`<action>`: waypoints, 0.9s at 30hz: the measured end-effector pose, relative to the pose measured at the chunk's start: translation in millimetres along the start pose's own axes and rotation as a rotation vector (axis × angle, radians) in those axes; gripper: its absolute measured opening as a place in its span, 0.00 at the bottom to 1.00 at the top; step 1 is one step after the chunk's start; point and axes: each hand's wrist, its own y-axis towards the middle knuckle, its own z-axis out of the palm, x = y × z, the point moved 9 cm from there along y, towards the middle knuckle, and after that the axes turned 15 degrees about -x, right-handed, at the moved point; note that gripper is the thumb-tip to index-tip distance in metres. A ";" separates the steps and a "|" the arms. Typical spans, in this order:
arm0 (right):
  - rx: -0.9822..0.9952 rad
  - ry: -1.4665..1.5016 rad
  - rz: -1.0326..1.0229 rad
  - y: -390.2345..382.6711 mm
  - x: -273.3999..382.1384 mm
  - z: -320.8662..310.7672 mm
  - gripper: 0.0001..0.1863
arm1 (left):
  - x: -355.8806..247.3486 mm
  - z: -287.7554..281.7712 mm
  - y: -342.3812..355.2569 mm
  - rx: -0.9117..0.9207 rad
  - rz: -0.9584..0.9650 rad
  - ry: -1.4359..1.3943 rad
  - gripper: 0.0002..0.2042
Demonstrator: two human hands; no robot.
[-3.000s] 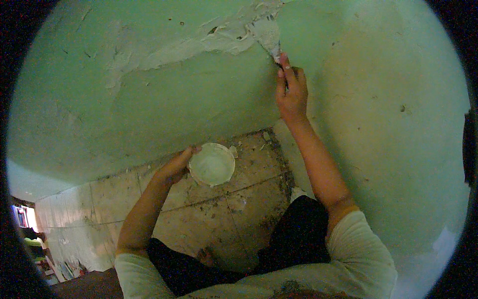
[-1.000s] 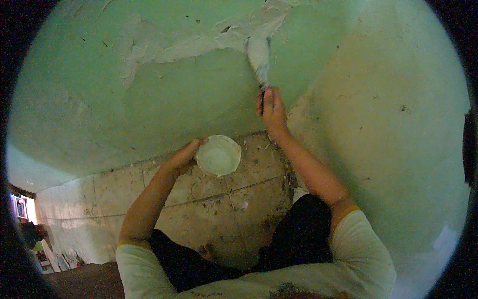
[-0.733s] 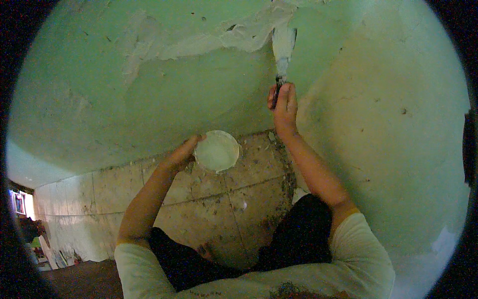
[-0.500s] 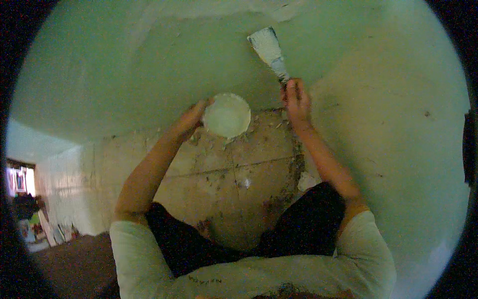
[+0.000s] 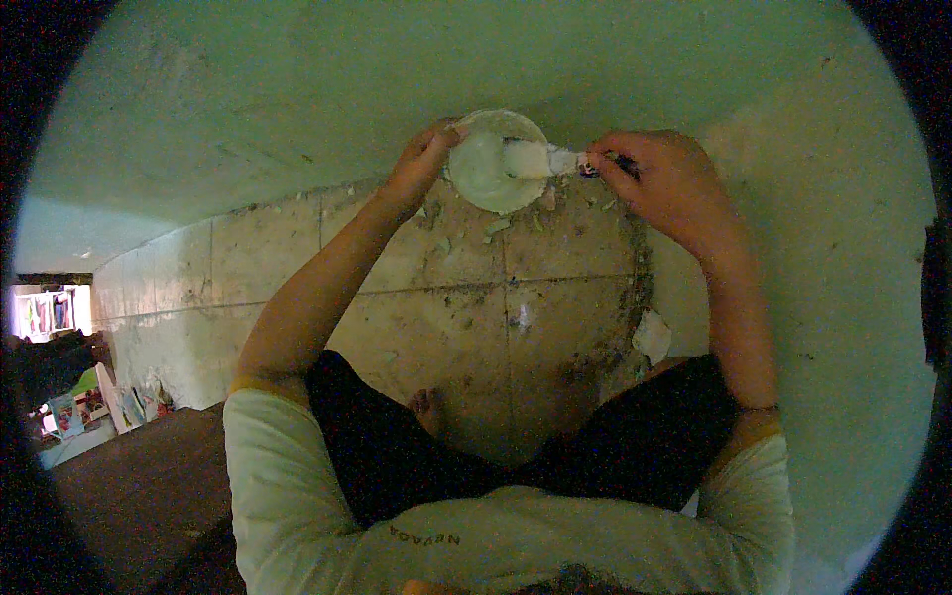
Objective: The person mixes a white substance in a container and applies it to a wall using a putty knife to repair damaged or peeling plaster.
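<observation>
My left hand (image 5: 428, 159) grips the rim of a round white tub (image 5: 499, 203) on its left side. Pale, smooth paste (image 5: 478, 164) lies inside the tub. My right hand (image 5: 659, 178) is closed round the handle of a putty knife (image 5: 531, 159), whose wide blade points left and reaches over the tub's right rim into the paste. White paste coats the blade, and its tip is partly lost against the contents. Both hands are held out in front of me, close to the green wall (image 5: 327, 89).
Below is a dirty tiled floor (image 5: 426, 322) with scattered flakes (image 5: 496, 228) along the wall's foot. Another wall (image 5: 823, 297) rises on the right. A pale chunk (image 5: 652, 335) lies by that corner. At the far left are a brown surface (image 5: 149, 486) and a bright window (image 5: 55, 309).
The putty knife has come down from the wall into the tub, its blade turning to point left. My left hand has carried the tub forward and slightly right.
</observation>
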 end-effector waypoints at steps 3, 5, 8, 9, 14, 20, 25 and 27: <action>-0.001 -0.016 -0.067 3.4 -4.9 19.1 0.14 | -12.0 0.8 -3.0 -0.058 0.022 0.064 0.22; -0.009 0.011 -0.040 2.2 -7.7 23.3 0.14 | -19.1 8.0 -7.7 -0.051 0.006 0.103 0.23; 0.008 0.057 0.003 3.5 -5.0 29.0 0.13 | -21.1 6.4 -7.6 -0.034 0.050 0.135 0.22; 0.021 0.069 0.021 4.3 -5.4 29.2 0.13 | -22.0 6.7 -6.2 -0.023 0.075 0.139 0.22; 0.082 0.202 0.008 6.3 1.8 34.0 0.14 | -12.2 7.9 -1.4 -0.010 0.059 0.165 0.22; 0.036 0.154 0.056 7.7 -8.0 22.5 0.14 | -11.2 9.7 -4.5 -0.028 -0.002 0.205 0.24; 0.065 0.207 0.023 7.2 -17.6 38.8 0.14 | 0.1 6.2 2.0 -0.051 -0.019 0.029 0.24; 0.100 0.256 0.069 6.2 -16.8 47.2 0.14 | -3.6 8.0 -2.3 -0.051 -0.068 0.037 0.23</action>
